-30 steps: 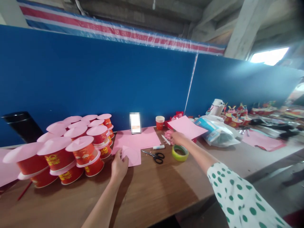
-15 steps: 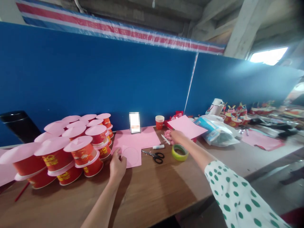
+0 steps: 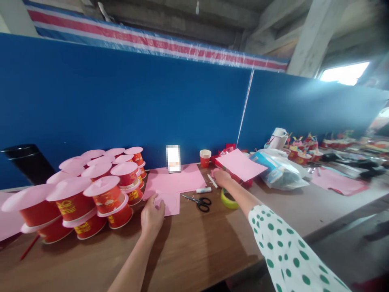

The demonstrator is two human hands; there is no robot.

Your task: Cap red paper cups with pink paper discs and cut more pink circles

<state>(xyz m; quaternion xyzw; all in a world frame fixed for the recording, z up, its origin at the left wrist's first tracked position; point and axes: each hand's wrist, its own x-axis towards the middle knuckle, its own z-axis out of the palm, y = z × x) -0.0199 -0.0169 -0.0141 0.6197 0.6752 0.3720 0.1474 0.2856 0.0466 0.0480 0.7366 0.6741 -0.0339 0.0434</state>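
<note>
My left hand (image 3: 152, 214) rests at the left edge of a small pink paper sheet (image 3: 172, 205) with a circle drawn on it. Its thumb and forefinger are apart and touch the sheet. Across the table my right hand (image 3: 221, 179) reaches down onto small pink paper scraps (image 3: 213, 172), its fingers bunched and partly hidden; what they hold cannot be made out. Close to it lie a thin white stick (image 3: 212, 181) and a roll of yellow-green tape (image 3: 228, 200), partly behind my forearm. Black-handled scissors (image 3: 201, 204) and a white glue stick (image 3: 203, 190) lie between my hands.
Stacked red paper cups (image 3: 110, 198) with pink discs crowd the left, beside a black flask (image 3: 26, 162). Larger pink sheets (image 3: 179, 178) lie behind, near a small cup stack (image 3: 205, 158). A tilted pink sheet (image 3: 241, 164) and a plastic bag (image 3: 282, 172) stand right.
My right hand has shifted slightly left and down over the scraps, its forearm now covering part of the tape roll. My left hand has slid a little right over the small sheet.
</note>
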